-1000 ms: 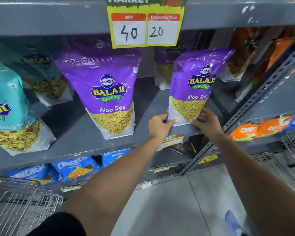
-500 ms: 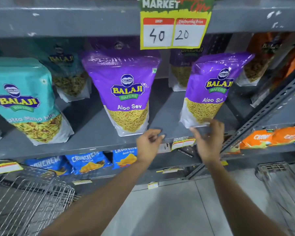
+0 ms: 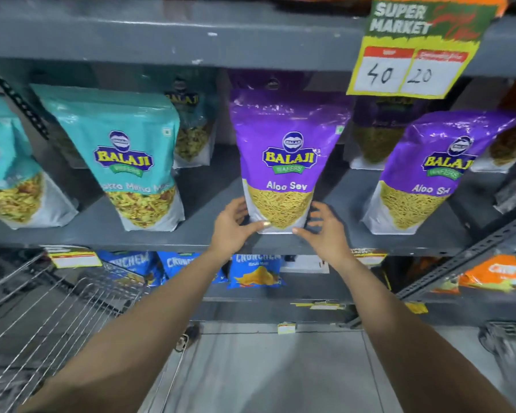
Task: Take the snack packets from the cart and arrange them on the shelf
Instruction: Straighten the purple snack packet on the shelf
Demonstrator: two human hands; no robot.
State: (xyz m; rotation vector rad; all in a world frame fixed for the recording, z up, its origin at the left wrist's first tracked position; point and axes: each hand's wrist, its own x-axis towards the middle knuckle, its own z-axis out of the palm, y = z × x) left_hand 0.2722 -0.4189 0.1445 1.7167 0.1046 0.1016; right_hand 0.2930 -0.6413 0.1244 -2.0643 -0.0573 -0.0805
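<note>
Both hands reach up to one purple Aloo Sev packet [image 3: 277,162] that stands upright on the grey shelf [image 3: 209,234], near its front edge. The left hand [image 3: 231,226] cups the packet's bottom left corner, with the thumb across the lower front. The right hand [image 3: 325,231] is at the bottom right corner, fingers spread and curled; its thumb tip touches the bottom edge. So both grips are loosely around the base of this packet, not squeezed tight.

A second purple Aloo Sev packet [image 3: 423,177] stands to the right, apart from the first one. A teal Balaji packet [image 3: 125,162] stands to the left, also apart. More packets sit behind them in the dark.

A yellow price tag [image 3: 411,70] reading 40 and 20 hangs from the shelf above. Blue Crunchem packets [image 3: 255,271] sit on the shelf below. The wire cart [image 3: 51,317] is at the lower left.
</note>
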